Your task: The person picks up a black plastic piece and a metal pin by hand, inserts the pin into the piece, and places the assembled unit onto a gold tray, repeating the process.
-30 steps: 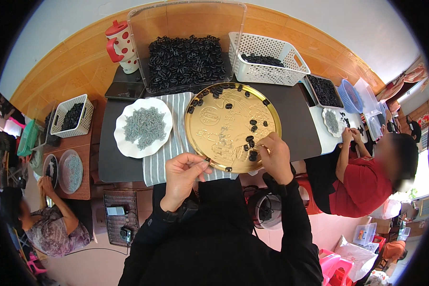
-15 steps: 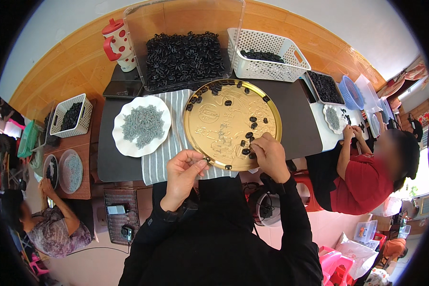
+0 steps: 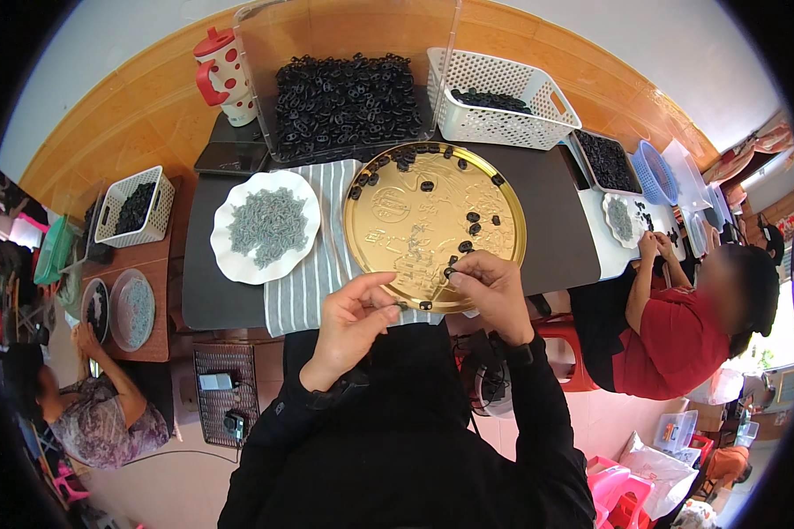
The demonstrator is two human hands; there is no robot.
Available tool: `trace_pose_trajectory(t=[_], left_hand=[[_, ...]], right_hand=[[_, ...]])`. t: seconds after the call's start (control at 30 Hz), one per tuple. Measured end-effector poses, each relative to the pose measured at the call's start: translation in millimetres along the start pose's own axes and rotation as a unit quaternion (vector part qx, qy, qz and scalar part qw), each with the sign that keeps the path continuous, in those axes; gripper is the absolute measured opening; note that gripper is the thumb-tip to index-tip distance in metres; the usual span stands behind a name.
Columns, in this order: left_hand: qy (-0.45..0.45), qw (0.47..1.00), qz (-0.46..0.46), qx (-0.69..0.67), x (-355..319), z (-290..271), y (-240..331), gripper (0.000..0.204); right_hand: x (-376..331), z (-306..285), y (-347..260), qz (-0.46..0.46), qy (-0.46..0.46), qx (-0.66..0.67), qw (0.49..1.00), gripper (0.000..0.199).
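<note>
A round gold tray (image 3: 388,234) with an embossed pattern lies before me. Small black oval plastic pieces with two holes are scattered on it, with a cluster of such pieces (image 3: 403,159) along its far rim. My right hand (image 3: 492,293) is over the tray's near right part, thumb and fingers pinched on a black oval piece (image 3: 450,272). My left hand (image 3: 353,326) is at the near left rim, index finger and thumb apart. Just beyond its thumb tip, a dark piece (image 3: 403,306) rests at the rim. Another black piece (image 3: 425,306) sits to its right.
A white scalloped plate (image 3: 225,251) of small grey parts stands left on a striped cloth (image 3: 282,309). Behind are a clear bin of black pieces (image 3: 348,106), a white basket (image 3: 503,128) and a dotted tumbler (image 3: 229,84). People work at left and right.
My left thumb and index finger, pinched together before, have parted, leaving a dark piece at the rim. My right hand has drawn a little left and nearer with a black piece.
</note>
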State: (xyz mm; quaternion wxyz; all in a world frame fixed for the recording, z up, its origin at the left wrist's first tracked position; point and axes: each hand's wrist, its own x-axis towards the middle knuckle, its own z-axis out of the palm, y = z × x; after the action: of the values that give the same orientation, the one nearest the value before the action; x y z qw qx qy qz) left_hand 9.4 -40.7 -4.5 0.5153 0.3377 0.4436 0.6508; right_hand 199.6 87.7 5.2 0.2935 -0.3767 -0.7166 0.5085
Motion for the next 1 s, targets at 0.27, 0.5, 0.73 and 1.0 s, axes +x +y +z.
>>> trace_pose_trajectory(t=[0.27,0.5,0.73,1.0], left_hand=[[-0.093,0.995,-0.046,0.004,5.2,9.3,14.4,0.050],[-0.069,0.995,-0.066,-0.001,5.2,3.9,9.1,0.042],[-0.054,0.997,-0.049,-0.019,5.7,3.1,9.3,0.035],[-0.027,0.998,-0.036,-0.040,5.6,1.2,4.2,0.023]], right_hand=[[-4.2,31.9,-14.3,0.074,-0.083,0.317,0.942,0.013],[-7.9,41.6,-19.0,0.051,-0.103,0.309,0.944,0.011],[-7.7,40.8,-22.5,0.040,-0.113,0.270,0.955,0.007],[-10.1,38.9,-19.7,-0.011,-0.124,0.168,0.978,0.010]])
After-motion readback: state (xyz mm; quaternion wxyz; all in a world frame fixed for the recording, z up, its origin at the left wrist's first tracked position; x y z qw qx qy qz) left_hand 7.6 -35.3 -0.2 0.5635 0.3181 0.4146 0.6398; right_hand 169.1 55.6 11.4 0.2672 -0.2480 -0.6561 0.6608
